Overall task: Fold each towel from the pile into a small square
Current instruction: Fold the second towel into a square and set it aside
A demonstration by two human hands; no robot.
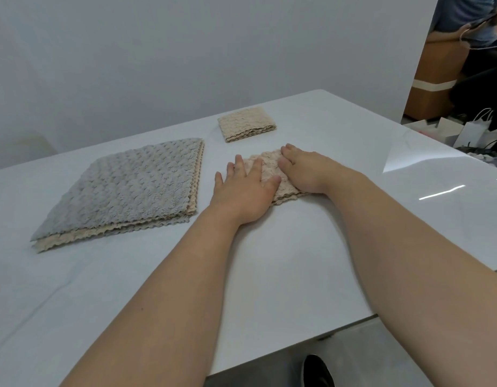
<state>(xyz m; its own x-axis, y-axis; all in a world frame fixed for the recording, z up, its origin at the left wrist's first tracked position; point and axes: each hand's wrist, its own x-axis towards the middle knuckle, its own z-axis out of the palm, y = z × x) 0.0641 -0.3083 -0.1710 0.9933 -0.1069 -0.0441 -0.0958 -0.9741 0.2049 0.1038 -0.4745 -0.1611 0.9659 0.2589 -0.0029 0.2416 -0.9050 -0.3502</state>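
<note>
A beige towel [269, 169], folded small, lies in the middle of the white table [283, 261]. My left hand [243, 191] lies flat on its left part with fingers spread and straight. My right hand [303, 170] presses on its right part, fingers bent down onto the cloth. A pile of unfolded towels [130, 188] sits to the left, a grey one on top and beige ones under it. Farther back lies a finished beige folded square [246, 127].
The table's near edge runs diagonally at lower right, with a dark shoe [315, 371] on the floor below it. A grey wall stands behind. At the far right are a person, cardboard boxes [434, 88] and white paper bags [473, 132].
</note>
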